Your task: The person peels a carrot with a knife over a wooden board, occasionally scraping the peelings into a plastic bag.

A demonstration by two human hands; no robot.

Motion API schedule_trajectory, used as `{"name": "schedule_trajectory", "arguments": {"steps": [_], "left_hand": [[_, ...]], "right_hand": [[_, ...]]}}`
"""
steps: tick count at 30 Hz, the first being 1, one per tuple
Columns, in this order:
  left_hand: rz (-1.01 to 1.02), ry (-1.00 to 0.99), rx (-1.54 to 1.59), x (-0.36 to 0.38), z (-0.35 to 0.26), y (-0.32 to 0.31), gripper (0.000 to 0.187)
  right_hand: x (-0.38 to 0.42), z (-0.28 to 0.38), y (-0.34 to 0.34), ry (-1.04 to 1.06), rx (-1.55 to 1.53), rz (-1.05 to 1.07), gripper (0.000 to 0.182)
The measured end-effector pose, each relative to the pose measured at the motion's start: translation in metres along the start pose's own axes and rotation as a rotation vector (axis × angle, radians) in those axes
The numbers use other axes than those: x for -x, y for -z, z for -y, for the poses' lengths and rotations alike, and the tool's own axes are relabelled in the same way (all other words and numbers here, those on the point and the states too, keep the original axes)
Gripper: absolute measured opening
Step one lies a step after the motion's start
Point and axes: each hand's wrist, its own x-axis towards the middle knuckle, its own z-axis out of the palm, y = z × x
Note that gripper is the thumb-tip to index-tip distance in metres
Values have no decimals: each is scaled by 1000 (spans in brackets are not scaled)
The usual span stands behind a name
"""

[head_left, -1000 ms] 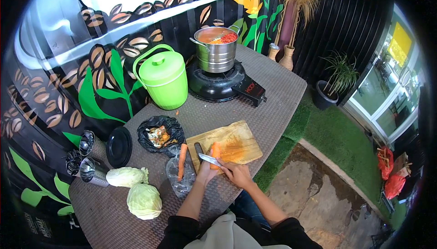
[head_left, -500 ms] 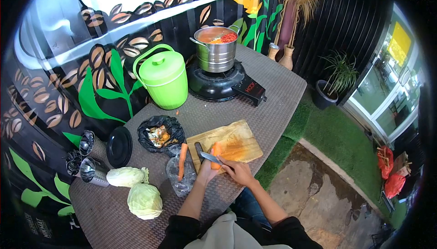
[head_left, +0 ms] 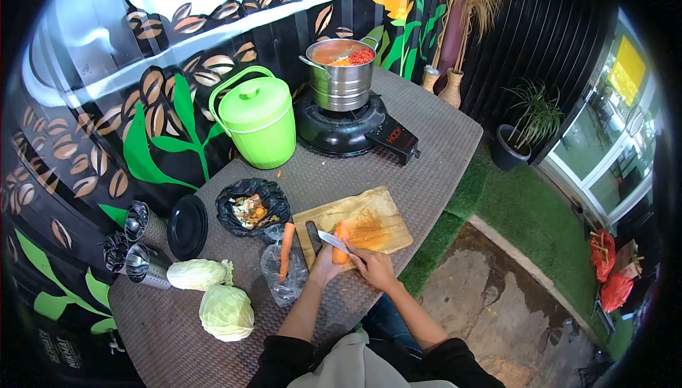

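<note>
A thick orange carrot [head_left: 342, 235] is held upright over the near left part of the wooden cutting board [head_left: 391, 217]. My left hand [head_left: 325, 264] is closed around its lower end. In my right hand [head_left: 374, 267] is a knife [head_left: 331, 240], its blade lying across the carrot and pointing up to the left. The board's dark handle slot [head_left: 312, 235] lies left of the blade. Orange stains mark the board. A second, thinner carrot [head_left: 286, 252] rests on a clear plastic bag [head_left: 273, 274] left of my hands.
Around the woven table [head_left: 426, 125] stand a black bag of peelings [head_left: 250, 208], a cabbage [head_left: 226, 313], a longer cabbage [head_left: 199, 274], a green lidded bucket [head_left: 257, 125], a steel pot [head_left: 341, 83] on a black stove [head_left: 330, 132], black plates [head_left: 187, 227] and metal cutlery holders [head_left: 147, 266].
The knife blade has shifted up and left across the carrot, and its tip now points more to the left. Both hands keep their hold; the whole view has moved slightly.
</note>
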Motion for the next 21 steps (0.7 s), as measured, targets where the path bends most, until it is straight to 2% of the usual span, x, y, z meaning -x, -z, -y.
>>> {"name": "schedule_trajectory", "arguments": {"steps": [7, 12, 15, 19, 21], "left_hand": [[12, -30, 65, 5, -3, -8, 47], [50, -51, 36, 1, -1, -7, 46], [55, -84, 39, 0, 0, -4, 46], [90, -65, 79, 1, -3, -5, 44], [48, -20, 82, 5, -6, -11, 42]], "right_hand": [[0, -6, 3, 43, -131, 4, 44], [-5, -10, 15, -31, -139, 204, 50], [-6, -17, 7, 97, -172, 106, 51], [-6, -15, 8, 15, -104, 187, 50], [-5, -13, 6, 51, -70, 103, 47]]}}
